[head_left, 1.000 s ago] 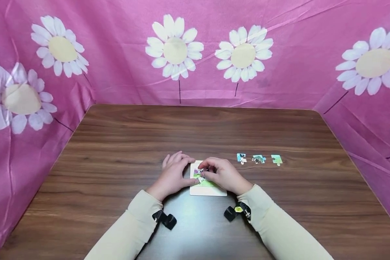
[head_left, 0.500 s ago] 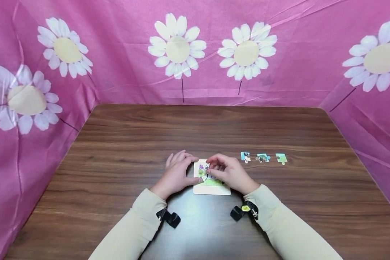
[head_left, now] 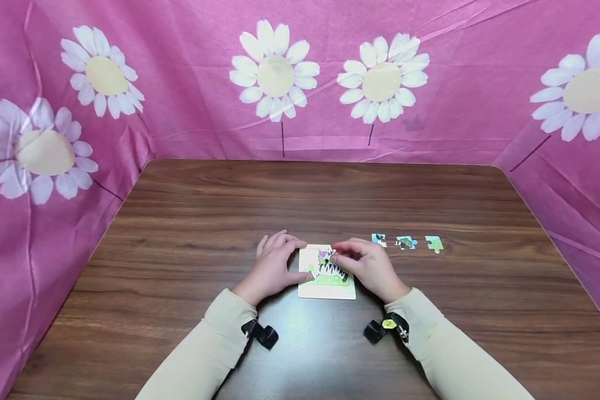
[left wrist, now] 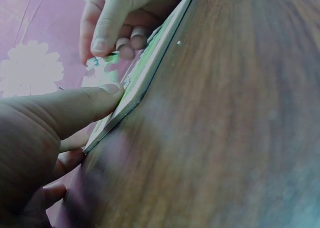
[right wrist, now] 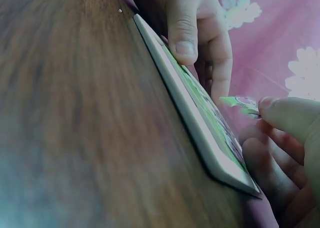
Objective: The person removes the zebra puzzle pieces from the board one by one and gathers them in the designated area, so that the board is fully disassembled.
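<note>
My right hand [head_left: 371, 268] pinches a small jigsaw piece [right wrist: 240, 103] between thumb and fingertips, over the right side of a puzzle board [head_left: 326, 293]. Green and purple show on that piece, which stands tilted just off the board's surface in both wrist views. A zebra picture [head_left: 330, 269] on green ground fills much of the pale-rimmed board. On the left side, my left hand [head_left: 271, 268] steadies the board with its thumb [left wrist: 107, 91] laid on the near left part and its fingers reaching past the far left corner.
Three loose jigsaw pieces lie in a row right of the board: a blue one [head_left: 378, 239], a dark-patterned one [head_left: 406, 243] and a green one [head_left: 434, 243]. The brown wooden table [head_left: 220, 200] ends at a pink flowered cloth [head_left: 195, 100].
My right hand has drawn back to the right with the pinched piece, uncovering more of the zebra picture. My left hand keeps its place on the board. The head view has shifted slightly.
</note>
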{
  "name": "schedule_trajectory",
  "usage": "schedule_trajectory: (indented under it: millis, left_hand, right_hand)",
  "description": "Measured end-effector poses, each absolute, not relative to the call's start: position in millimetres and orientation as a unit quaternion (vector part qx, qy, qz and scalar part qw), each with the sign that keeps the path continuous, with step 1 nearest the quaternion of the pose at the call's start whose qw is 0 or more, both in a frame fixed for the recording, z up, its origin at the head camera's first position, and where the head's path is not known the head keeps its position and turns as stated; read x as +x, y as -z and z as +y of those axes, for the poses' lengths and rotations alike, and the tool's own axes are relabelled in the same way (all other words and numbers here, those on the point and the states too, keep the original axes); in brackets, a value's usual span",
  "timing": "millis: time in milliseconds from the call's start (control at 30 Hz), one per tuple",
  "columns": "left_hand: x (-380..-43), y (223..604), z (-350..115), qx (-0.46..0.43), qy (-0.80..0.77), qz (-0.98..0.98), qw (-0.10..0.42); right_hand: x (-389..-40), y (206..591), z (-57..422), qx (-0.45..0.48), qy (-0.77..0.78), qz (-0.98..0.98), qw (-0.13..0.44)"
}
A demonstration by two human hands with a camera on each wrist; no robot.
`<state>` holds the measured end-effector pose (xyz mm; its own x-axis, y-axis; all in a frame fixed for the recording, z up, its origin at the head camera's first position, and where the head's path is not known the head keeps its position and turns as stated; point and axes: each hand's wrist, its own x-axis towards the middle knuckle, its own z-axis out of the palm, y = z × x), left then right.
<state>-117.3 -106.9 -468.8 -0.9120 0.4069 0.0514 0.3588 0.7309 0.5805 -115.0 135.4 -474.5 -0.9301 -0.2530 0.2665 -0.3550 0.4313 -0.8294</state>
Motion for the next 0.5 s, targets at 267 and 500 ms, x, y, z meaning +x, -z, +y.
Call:
schedule_trajectory:
  millis: [267,500]
  left_hand:
    - [-119,468,-109,0.205,-0.302,0.93,0.044]
    - [-121,468,-109,0.208,-0.302,0.929,0.044]
  right_hand:
    - [-114,475,143,0.166,-0.491,-0.854,0.043]
    - [-112,475,154,0.151,-0.481,-0.862,0.048]
